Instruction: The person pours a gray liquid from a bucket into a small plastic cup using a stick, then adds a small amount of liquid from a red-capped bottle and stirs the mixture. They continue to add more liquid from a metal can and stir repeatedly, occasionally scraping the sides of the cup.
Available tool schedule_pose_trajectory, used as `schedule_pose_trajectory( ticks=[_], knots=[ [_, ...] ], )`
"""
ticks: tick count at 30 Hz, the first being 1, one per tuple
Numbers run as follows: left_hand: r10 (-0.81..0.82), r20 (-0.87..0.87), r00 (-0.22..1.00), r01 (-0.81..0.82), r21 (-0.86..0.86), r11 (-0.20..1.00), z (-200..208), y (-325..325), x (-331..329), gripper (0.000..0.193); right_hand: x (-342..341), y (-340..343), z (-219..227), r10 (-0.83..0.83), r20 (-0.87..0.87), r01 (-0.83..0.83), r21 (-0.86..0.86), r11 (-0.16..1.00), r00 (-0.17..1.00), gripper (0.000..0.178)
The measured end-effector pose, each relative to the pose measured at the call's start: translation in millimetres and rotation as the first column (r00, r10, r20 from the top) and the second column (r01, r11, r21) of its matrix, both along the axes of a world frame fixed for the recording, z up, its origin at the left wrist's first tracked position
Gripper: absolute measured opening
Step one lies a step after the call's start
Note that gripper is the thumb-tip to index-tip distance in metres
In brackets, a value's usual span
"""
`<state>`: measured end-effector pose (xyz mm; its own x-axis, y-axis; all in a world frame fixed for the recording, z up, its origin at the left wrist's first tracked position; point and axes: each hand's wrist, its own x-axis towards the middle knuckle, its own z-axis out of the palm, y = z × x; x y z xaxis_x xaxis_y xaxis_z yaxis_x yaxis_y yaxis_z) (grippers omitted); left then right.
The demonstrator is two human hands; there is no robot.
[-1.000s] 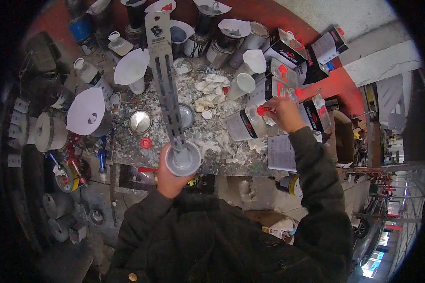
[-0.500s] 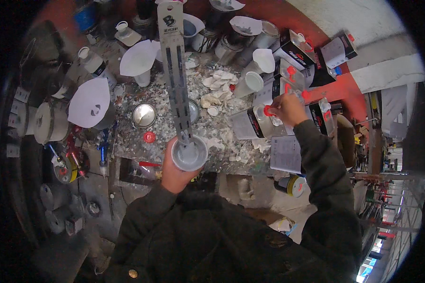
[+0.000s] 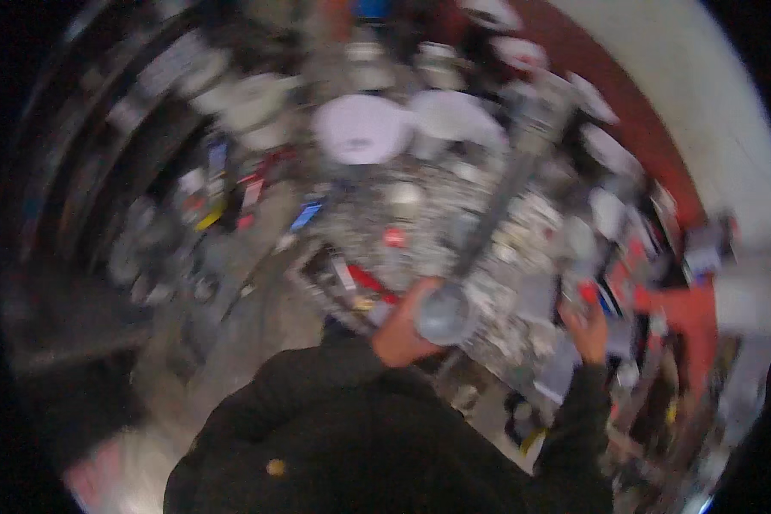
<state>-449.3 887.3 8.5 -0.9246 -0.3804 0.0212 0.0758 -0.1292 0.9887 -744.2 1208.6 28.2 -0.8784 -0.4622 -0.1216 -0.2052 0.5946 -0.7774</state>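
Note:
The whole view is smeared by motion. My left hand is wrapped round a pale plastic cup above the bench's front edge. From this cup a long slotted metal mixing stick leans up and to the right. On the right, the fingers of my right hand are closed at a red cap on a rectangular can, whose pale side shows beside it. Whether the cap is loose on the can cannot be made out.
White paper strainers top containers at the back. A round metal lid and a red cap lie on the paint-crusted bench. Crumpled rags lie mid-bench. Blue-handled and red tools hang at the left edge.
The view has swung left and turned, so the bench appears tilted and blurred. My left hand still holds the cup with the stick; my right hand stays at the red cap.

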Motion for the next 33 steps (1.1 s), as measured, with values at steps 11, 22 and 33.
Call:
schedule_pose_trajectory(
  ticks=[11,22,33],
  knots=[
    [0.232,-0.124,0.965,-0.235,-0.007,0.972,5.1,-44.9,125.1,0.092,114.9,-116.0,74.5,0.199,-0.118,-0.163,0.261,0.952,0.973,0.081],
    [0.594,0.009,0.804,-0.591,-0.095,0.801,-4.7,-244.3,367.2,0.090,348.5,-529.4,117.3,0.819,-0.167,-0.767,0.289,0.573,0.549,0.072],
    [0.993,0.093,0.075,-0.964,-0.249,0.096,-18.6,-356.1,507.7,0.088,389.5,-1003.1,75.0,0.686,-0.435,-0.705,0.149,0.693,0.583,0.070]
  ],
)
